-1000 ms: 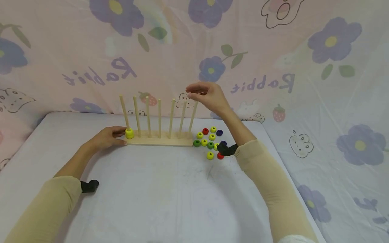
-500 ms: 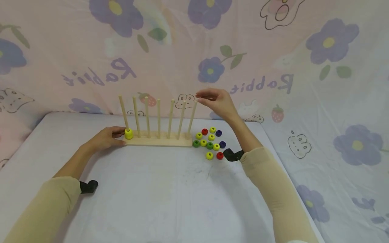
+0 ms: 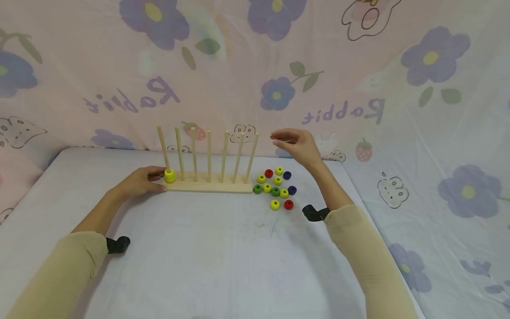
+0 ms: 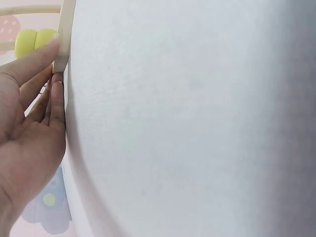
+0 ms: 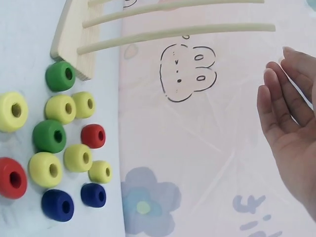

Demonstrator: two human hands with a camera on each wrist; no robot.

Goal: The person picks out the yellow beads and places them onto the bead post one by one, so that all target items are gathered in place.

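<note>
Now, from the head view, we have the left hand (image 3: 139, 181) pinching one end of the wooden base (image 3: 209, 186), thumb at its front edge and fingers behind. Just past those fingertips, low on the nearest peg (image 3: 163, 148), sit the yellow beads (image 3: 169, 177); the other six pegs (image 3: 209, 155), further right of that hand, stand bare. Our right hand (image 3: 299, 144) hangs in the air beyond the last of them, fingers loosely bent, a gap to the thumb, holding nothing that we can see. Below it, on the tabletop (image 3: 179, 257), lie twelve loose beads (image 3: 275, 192).

From the left wrist, we make out two yellow beads stacked beside the fingertips. We would leave that grip firm but gentle, so the base does not slide.

From the right wrist, we see the relaxed fingers well apart from every bead. We judge an outlying one, such as the red bead (image 5: 9, 177) nearest our body, easiest to pick: lower the hand straight down, pinch its sides, leave its hole uncovered
</note>
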